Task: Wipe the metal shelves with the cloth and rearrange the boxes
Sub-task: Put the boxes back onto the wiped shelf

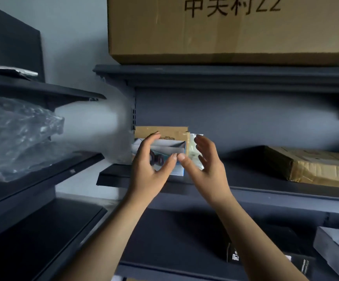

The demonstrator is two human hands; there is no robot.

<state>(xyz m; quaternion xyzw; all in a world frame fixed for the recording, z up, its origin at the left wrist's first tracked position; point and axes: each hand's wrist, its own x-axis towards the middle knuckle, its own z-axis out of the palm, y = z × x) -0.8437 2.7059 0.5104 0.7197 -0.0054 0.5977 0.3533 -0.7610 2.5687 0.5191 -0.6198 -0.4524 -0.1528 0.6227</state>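
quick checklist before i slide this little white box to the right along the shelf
1. Left hand grips the white box: ok, fingers over its top, thumb at its front.
2. Right hand supports the box: not ok, it is open with its fingers off the box.
3. Free shelf to the right: ok, bare surface up to the taped brown parcel.
4. Clear packet out of the path: not ok, it stands right beside the box.
5. Brown carton behind stays put: cannot tell whether it leans on the box.
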